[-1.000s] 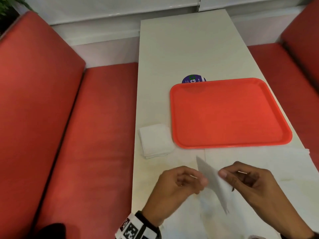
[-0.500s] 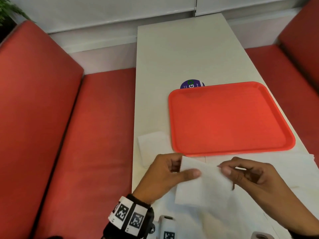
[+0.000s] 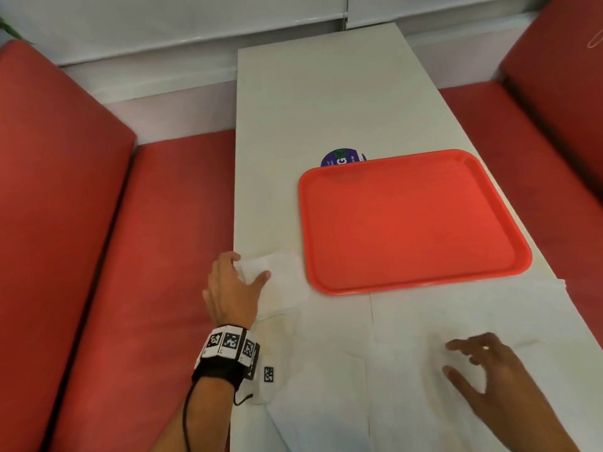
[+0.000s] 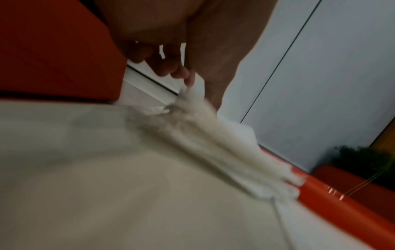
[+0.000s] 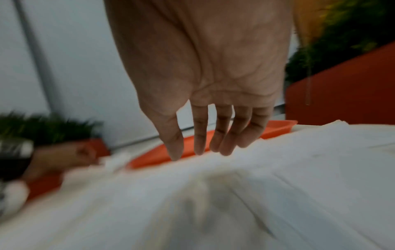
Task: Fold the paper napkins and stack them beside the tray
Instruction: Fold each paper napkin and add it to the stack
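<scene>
A stack of folded white napkins (image 3: pixel 284 276) lies at the table's left edge, just left of the orange tray (image 3: pixel 408 223). My left hand (image 3: pixel 249 267) is on that stack and pinches the top folded napkin (image 4: pixel 213 135) at its far left corner between thumb and fingertips (image 4: pixel 188 79). The tray's rim (image 4: pixel 331 203) shows right behind the stack. My right hand (image 3: pixel 456 357) is open with straight fingers (image 5: pixel 200 135), low over the unfolded napkins (image 3: pixel 456 308) spread on the near side of the table. It holds nothing.
A round purple sticker (image 3: pixel 342 157) peeks out from under the tray's far edge. Red benches flank the white table (image 3: pixel 326 102) on the left (image 3: pixel 98 256) and right (image 3: pixel 528 141). The stack sits close to the table's left edge.
Both hands held the folded napkin in front of me. My left hand has carried it left and away onto the stack beside the tray. My right hand let go and moved right, opening over the unfolded napkins.
</scene>
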